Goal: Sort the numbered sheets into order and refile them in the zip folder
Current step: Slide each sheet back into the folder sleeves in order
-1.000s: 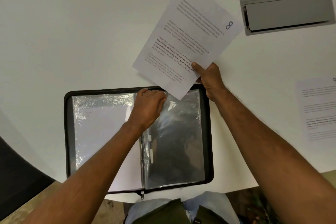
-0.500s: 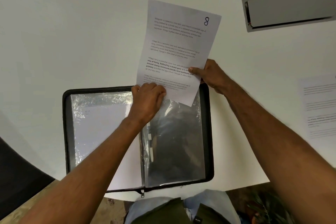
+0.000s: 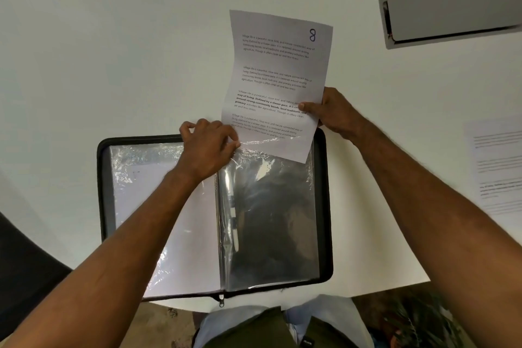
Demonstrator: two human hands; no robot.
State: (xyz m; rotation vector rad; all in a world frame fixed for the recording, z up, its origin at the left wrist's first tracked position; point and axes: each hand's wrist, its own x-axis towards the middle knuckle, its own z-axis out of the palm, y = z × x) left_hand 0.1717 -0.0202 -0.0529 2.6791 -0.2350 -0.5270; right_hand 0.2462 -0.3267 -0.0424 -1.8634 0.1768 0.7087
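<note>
On a white table (image 3: 127, 51), an open black zip folder (image 3: 324, 206) lies flat, its clear plastic sleeves (image 3: 268, 206) spread to both sides. The right hand (image 3: 333, 113) pinches the right edge of a printed sheet (image 3: 276, 79) numbered 8, thumb on top, its lower end just entering the top of the right-hand sleeve. The left hand (image 3: 207, 147) pinches that sleeve's upper edge with curled fingers. Another printed sheet (image 3: 497, 167) lies well apart at the table's right; a grey tray (image 3: 452, 14) sits at the far right corner.
</note>
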